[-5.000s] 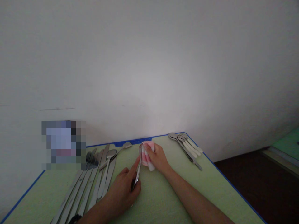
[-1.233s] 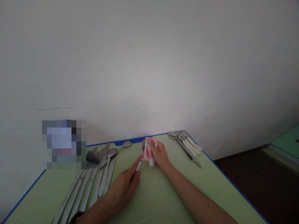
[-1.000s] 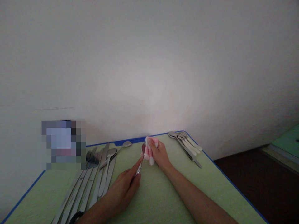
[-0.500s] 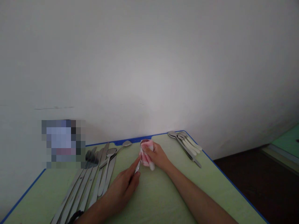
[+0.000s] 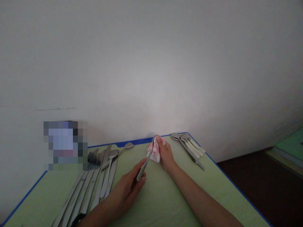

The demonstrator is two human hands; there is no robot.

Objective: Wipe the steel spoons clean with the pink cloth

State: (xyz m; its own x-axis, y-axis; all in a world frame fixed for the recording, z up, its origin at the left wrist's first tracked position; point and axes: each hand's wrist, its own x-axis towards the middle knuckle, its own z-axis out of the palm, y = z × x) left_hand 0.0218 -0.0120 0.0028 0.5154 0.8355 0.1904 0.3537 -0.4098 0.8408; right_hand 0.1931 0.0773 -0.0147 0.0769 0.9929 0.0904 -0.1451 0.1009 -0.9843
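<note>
A metal spoon (image 5: 145,167) slants up and away over the middle of the table. Its handle lies between the thumb and fingers of my left hand (image 5: 129,186), which is closed loosely on it. My right hand (image 5: 167,154) grips a pink and white cloth (image 5: 155,154), pressing it round the spoon's bowl with the thumb on top. Most of the bowl is hidden by the cloth; only its upper rim shows. Both hands are above the green tabletop (image 5: 165,195).
Several long-handled metal utensils (image 5: 82,184) lie side by side at the left, with spoons (image 5: 113,154) among them. At the back right are spoons (image 5: 175,136) and white-handled forks (image 5: 193,148). A blurred-out object (image 5: 63,142) stands by the wall (image 5: 151,78).
My right hand, with the cloth and the spoon's bowl, has moved up and to the right. My left hand has shifted slightly right, and more of the spoon's handle shows.
</note>
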